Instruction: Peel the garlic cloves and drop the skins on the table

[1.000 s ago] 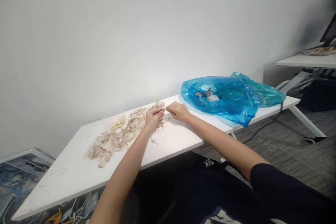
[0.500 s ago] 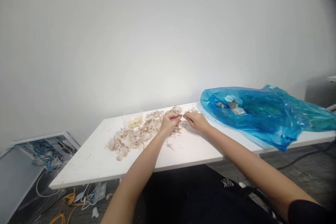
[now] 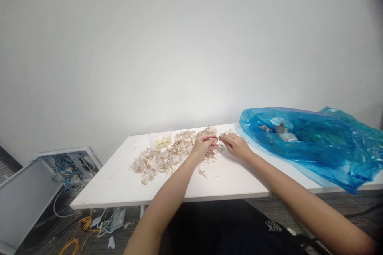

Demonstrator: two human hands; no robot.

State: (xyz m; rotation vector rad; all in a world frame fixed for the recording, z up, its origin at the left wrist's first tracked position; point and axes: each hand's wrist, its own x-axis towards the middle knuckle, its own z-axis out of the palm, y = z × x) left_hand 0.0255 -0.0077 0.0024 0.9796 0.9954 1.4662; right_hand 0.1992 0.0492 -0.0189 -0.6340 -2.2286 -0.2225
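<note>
My left hand (image 3: 203, 146) is closed, its thumb and fingers pinching a small brownish garlic clove (image 3: 215, 140). Right beside it, my right hand (image 3: 236, 146) is also pinched, fingertips at the clove's edge; whatever lies between them is too small to make out. A wide heap of papery garlic skins (image 3: 158, 160) spreads over the white table (image 3: 107, 183) under and left of my hands. Behind the heap stands a clear plastic tub (image 3: 160, 138) with pale peeled cloves inside. Some whitish garlic pieces (image 3: 210, 129) lie just beyond my left hand.
A large blue plastic bag (image 3: 311, 143) lies open on the table's right side, with a few items inside. Close behind the table rises a grey wall (image 3: 191, 48). On the floor to the left are an open cable box (image 3: 72, 167) and orange cables (image 3: 70, 243).
The whole view has shifted, so the table, bag and hands appear farther right and a little lower. Both hands stay together at the clove, with only slight finger movement.
</note>
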